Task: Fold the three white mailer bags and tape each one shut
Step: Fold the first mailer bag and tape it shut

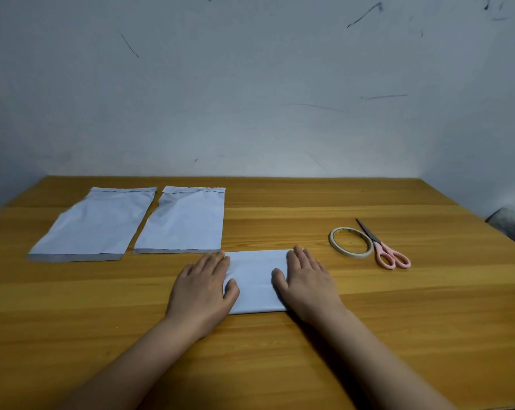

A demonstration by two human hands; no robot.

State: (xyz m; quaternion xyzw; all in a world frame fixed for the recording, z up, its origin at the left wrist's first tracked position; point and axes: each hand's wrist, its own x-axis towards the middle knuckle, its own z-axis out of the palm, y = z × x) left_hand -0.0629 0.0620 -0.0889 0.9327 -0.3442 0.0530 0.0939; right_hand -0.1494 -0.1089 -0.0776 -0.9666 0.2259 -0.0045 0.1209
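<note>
Both the left hand and right hand press flat, fingers spread, gripping nothing, on the folded bag, likely thin, slippery and springy, best pinned at its edges.

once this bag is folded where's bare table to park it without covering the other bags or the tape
Bare wood: the far strip of the table behind the tape roll and scissors, the right end beyond the scissors, and the near left corner below the two flat bags. Crowded: between the left hand and those bags.
</note>
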